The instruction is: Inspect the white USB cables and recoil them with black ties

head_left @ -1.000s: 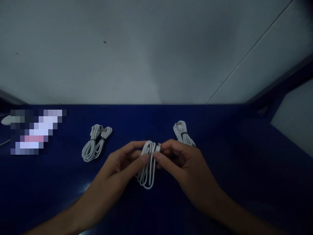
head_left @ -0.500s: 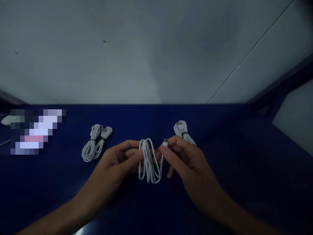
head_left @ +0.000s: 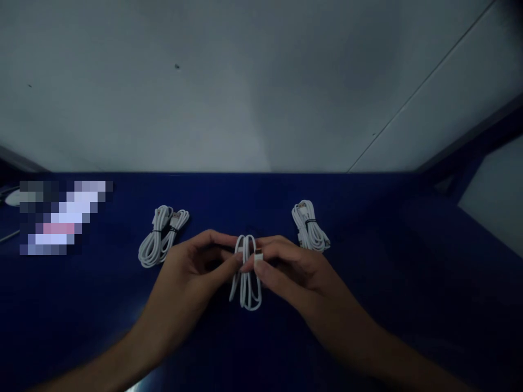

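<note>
Hands, left (head_left: 192, 267) and right (head_left: 292, 269), pinch a looped white cable (head_left: 246, 275), untied; three tied bundles (head_left: 161, 239) already lie on the blue table (head_left: 388, 261).

A plain indoor work station, dimly lit: a glossy dark-blue worktop (head_left: 368, 305) runs against a bare grey-white panelled wall (head_left: 245, 98), and tied bundles of white cable (head_left: 161, 234) lie on it in separate spots, suggesting a packing or assembly bench.
</note>
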`<state>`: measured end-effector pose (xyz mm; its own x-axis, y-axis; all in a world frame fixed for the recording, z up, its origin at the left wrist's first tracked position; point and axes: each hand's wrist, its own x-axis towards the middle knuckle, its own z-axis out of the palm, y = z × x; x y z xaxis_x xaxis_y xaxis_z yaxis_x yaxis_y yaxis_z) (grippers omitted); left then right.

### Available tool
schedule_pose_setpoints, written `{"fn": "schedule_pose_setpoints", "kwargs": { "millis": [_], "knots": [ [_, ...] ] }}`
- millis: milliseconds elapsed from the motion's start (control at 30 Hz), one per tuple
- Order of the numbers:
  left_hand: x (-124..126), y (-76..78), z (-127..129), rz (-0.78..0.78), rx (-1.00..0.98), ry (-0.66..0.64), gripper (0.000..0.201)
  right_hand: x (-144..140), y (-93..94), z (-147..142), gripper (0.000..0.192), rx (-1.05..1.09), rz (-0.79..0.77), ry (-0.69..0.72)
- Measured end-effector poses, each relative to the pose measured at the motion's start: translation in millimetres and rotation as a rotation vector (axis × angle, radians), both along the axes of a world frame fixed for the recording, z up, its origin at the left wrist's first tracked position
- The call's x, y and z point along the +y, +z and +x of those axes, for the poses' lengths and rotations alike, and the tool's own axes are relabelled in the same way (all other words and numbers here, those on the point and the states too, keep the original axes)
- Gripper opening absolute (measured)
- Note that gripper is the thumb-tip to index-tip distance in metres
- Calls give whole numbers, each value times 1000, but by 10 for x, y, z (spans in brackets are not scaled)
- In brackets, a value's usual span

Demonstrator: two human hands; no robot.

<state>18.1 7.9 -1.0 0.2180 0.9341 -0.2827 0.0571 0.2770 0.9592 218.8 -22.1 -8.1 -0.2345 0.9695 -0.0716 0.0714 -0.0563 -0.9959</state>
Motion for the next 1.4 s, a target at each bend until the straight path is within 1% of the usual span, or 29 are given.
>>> {"fn": "schedule_pose_setpoints", "kwargs": {
  "millis": [133,233,300,467,633,800,1000,1133,1233,1333,1400],
  "knots": [
    [-3,48,29,55,27,4,19,-3,29,-19,19,-14,-7,37],
    [4,89,29,68,15,-12,16,5,32,-15,24,-31,-1,7],
    [7,101,12,45,-13,-29,15,12,28,-6,26,-35,11,-10],
    [16,71,-50,-34,-99,-59,25,12,22,6,25,-33,-27,-56],
    [31,52,-70,-79,-79,-79,31,-4,10,-10,25,32,-47,-96],
    [35,44,-57,-61,-54,-88,34,-6,-17,-5,23,11,-36,-72],
    [29,66,-27,13,16,-57,39,-15,-29,-14,21,-14,-38,-86],
    [14,77,-32,37,41,-55,36,3,-9,-26,23,3,-48,-101],
    [9,64,-41,-22,-40,-77,28,28,26,-27,26,15,-65,-112],
    [10,52,-41,-98,-118,-53,23,40,56,-9,30,18,-137,-117],
    [13,47,-40,-108,-127,-42,22,40,64,11,29,30,-171,-134]
  ]
}}
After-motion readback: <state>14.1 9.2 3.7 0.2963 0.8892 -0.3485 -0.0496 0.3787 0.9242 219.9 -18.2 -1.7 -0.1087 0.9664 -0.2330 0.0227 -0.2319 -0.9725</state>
